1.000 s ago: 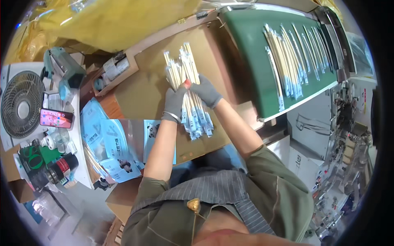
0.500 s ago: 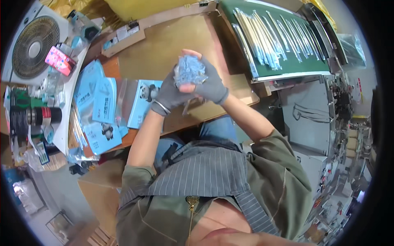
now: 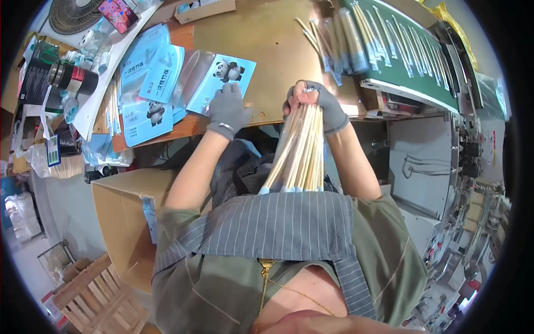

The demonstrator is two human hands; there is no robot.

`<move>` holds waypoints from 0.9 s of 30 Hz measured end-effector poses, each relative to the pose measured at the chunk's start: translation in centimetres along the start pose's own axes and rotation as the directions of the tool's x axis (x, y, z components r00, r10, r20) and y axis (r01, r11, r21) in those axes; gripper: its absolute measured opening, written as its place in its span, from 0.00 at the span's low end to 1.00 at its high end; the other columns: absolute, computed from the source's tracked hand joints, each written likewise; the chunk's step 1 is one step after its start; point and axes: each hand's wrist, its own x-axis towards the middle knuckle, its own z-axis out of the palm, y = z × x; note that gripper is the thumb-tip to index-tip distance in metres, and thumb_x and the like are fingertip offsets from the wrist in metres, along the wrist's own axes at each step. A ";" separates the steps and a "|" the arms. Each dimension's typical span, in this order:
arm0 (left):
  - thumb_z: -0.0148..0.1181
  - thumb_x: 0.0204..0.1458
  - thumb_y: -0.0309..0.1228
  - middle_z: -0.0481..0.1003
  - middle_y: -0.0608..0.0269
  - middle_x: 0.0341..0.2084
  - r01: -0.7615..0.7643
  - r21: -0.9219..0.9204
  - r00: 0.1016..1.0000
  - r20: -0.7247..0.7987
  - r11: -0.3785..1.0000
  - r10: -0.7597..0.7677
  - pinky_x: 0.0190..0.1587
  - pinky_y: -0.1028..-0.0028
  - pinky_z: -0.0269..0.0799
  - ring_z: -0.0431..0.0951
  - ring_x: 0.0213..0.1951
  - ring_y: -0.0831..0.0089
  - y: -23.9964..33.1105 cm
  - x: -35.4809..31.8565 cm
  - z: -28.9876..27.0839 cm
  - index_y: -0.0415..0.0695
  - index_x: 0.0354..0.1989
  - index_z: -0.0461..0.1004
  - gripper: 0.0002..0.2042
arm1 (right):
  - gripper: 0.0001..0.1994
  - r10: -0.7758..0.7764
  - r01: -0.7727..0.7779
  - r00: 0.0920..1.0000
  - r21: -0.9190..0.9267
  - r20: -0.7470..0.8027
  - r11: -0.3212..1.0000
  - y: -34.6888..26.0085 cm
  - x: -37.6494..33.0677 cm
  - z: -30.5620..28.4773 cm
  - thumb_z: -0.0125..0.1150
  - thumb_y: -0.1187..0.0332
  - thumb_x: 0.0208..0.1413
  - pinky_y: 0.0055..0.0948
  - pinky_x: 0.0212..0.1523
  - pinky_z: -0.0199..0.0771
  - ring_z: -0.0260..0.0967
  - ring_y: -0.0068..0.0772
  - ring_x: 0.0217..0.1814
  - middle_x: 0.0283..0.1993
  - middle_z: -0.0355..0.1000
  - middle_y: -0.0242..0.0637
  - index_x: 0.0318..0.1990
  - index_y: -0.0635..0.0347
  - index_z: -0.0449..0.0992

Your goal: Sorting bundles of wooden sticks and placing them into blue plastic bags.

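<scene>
My right hand [image 3: 317, 106], in a grey half-finger glove, is closed around the top of a bundle of chopsticks [image 3: 297, 147] in clear wrappers with blue ends. The bundle hangs tilted toward my apron, its blue ends lowest. My left hand [image 3: 228, 111], gloved the same way, lies at the table's front edge with its fingers out on a blue bag [image 3: 225, 72] printed with a panda. Whether it pinches the bag's edge is hard to see. More blue printed bags [image 3: 147, 114] lie overlapping to the left.
On the right, a green surface [image 3: 384, 72] carries rows of wrapped chopsticks [image 3: 347, 42]. A white shelf [image 3: 105, 92] at the left bears a dark flask [image 3: 72, 78] and a phone [image 3: 118, 14]. Below the table stands an open cardboard box [image 3: 119, 214]. Machinery [image 3: 475, 217] lines the far right.
The view has tipped toward my body. My hands have parted: the right has brought the bundle down to the table's edge, and the left has let go of it and reached onto the panda bag.
</scene>
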 end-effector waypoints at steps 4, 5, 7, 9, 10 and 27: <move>0.60 0.47 0.38 0.76 0.52 0.28 0.030 0.583 0.972 0.174 0.812 -0.161 0.36 0.65 0.73 0.77 0.32 0.56 -4.0 -0.9 1.9 0.39 0.36 0.74 0.14 | 0.09 0.005 -0.008 0.999 -0.049 -0.049 0.999 0.1 -0.9 1.5 0.59 0.63 0.47 0.35 0.38 0.70 0.69 0.40 0.37 0.28 0.67 0.37 0.27 0.58 0.70; 0.60 0.47 0.38 0.76 0.51 0.28 -0.024 0.561 0.977 0.187 0.827 -0.099 0.35 0.63 0.73 0.77 0.32 0.56 -5.2 -1.2 1.9 0.40 0.34 0.75 0.13 | 0.09 -0.024 0.020 0.999 -0.076 -0.047 0.997 0.0 -1.0 1.7 0.60 0.63 0.46 0.35 0.38 0.70 0.69 0.40 0.36 0.28 0.67 0.37 0.27 0.57 0.70; 0.60 0.47 0.38 0.76 0.51 0.25 0.041 0.393 0.991 0.104 0.919 -0.089 0.32 0.64 0.72 0.76 0.30 0.57 -6.9 -1.1 0.9 0.39 0.30 0.75 0.13 | 0.09 -0.042 0.041 0.998 -0.045 -0.039 0.998 0.1 -1.3 0.8 0.59 0.63 0.47 0.35 0.39 0.71 0.70 0.41 0.36 0.28 0.68 0.38 0.28 0.59 0.70; 0.61 0.49 0.40 0.72 0.56 0.16 0.159 -0.001 0.986 -0.046 0.987 -0.159 0.26 0.69 0.66 0.74 0.22 0.67 -7.4 -1.0 -0.5 0.38 0.19 0.73 0.16 | 0.10 -0.034 0.034 0.998 -0.014 -0.045 0.999 0.0 -1.0 0.7 0.58 0.63 0.48 0.35 0.40 0.71 0.72 0.41 0.36 0.29 0.70 0.40 0.29 0.60 0.71; 0.61 0.49 0.40 0.72 0.56 0.16 0.160 0.003 0.986 -0.048 0.987 -0.160 0.26 0.69 0.66 0.74 0.22 0.67 -8.1 -1.0 -0.6 0.38 0.19 0.73 0.16 | 0.10 -0.035 0.034 0.999 -0.013 -0.041 0.999 -0.1 -0.6 0.8 0.58 0.63 0.48 0.35 0.40 0.71 0.72 0.41 0.36 0.29 0.70 0.40 0.29 0.60 0.71; 0.59 0.47 0.26 0.72 0.56 0.29 0.105 -0.031 0.951 -0.288 0.994 -0.109 0.31 0.61 0.69 0.74 0.31 0.55 -1.0 -1.6 -2.7 0.43 0.31 0.68 0.06 | 0.29 0.345 -0.345 0.938 -0.023 0.035 0.938 7.5 10.2 1.1 0.55 0.69 0.51 0.28 0.35 0.75 0.73 0.29 0.32 0.32 0.73 0.38 0.60 0.71 0.60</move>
